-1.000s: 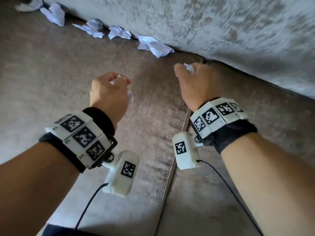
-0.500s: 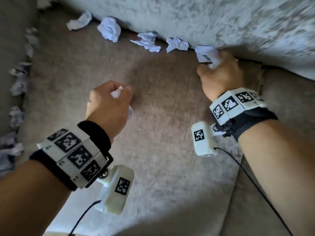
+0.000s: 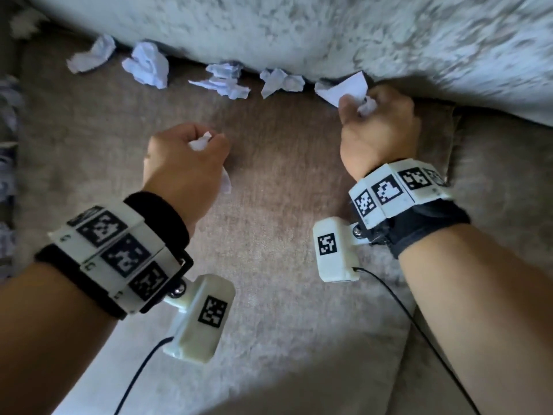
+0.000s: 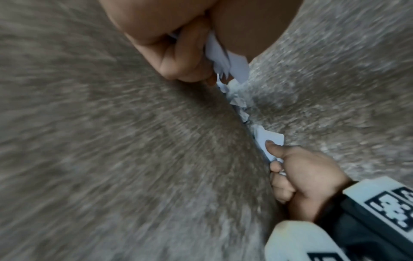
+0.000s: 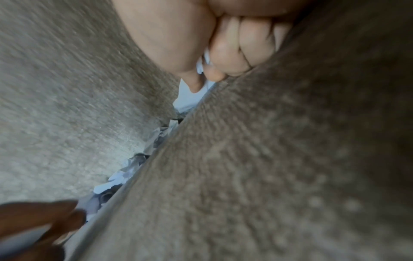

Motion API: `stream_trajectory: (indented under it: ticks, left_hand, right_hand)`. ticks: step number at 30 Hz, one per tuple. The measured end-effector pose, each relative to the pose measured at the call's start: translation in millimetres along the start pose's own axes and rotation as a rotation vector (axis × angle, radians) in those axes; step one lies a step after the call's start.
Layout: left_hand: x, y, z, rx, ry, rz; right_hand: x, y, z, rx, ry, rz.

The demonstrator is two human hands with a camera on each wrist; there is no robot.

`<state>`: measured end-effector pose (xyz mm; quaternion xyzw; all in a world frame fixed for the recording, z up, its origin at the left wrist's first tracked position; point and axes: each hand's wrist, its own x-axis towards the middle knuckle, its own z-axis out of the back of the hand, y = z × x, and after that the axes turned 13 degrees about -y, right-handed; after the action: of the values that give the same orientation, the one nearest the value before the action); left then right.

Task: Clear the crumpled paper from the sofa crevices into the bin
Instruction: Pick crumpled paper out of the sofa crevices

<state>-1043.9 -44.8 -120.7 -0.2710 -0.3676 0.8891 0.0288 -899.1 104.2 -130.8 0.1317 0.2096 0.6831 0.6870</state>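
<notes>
Several white crumpled papers (image 3: pixel 148 65) lie along the crevice between the brown seat cushion (image 3: pixel 284 205) and the pale sofa back (image 3: pixel 299 28). My left hand (image 3: pixel 191 158) hovers over the cushion, its fingers curled round a paper wad (image 3: pixel 200 142) whose tail hangs below the fist (image 4: pixel 223 58). My right hand (image 3: pixel 374 121) is at the crevice. It holds a small wad (image 3: pixel 367 106) in the fist, and its thumb and fingers pinch the rightmost paper (image 3: pixel 344 88), seen in the left wrist view as a sheet (image 4: pixel 269 139) under the thumb. No bin is in view.
More paper bits (image 3: pixel 7 175) line the left side crevice, blurred. A second seat cushion (image 3: pixel 493 235) lies to the right, past a seam. Black cables (image 3: pixel 419 324) trail from both wrist cameras. The sofa back overhangs the crevice above my right hand.
My right hand moved left along the crevice from the cushion seam and took hold of the rightmost paper. The left hand kept its wad and hardly moved. The view panned left.
</notes>
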Motion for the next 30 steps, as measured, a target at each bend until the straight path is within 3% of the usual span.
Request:
stream_trajectory:
  ticks: [10,15,26,30]
  left_hand:
    - [-1.4,-39.0,-51.0,0.032,0.047,-0.095]
    - [-4.4,-49.0,-70.7,0.14,-0.015,-0.194]
    - [2.6,-51.5,-85.0,0.205,0.016,-0.209]
    - [1.2,-50.6,-82.7,0.15,-0.009,-0.15]
  right_hand:
    - [-11.4,-19.1,24.8,0.204,0.014,-0.044]
    - [-11.0,-34.4,27.8,0.355,-0.022,-0.093]
    - [-9.5,-44.8,24.0,0.514,0.008,-0.137]
    - [-10.5,-48.8,23.3,0.478,0.04,-0.103]
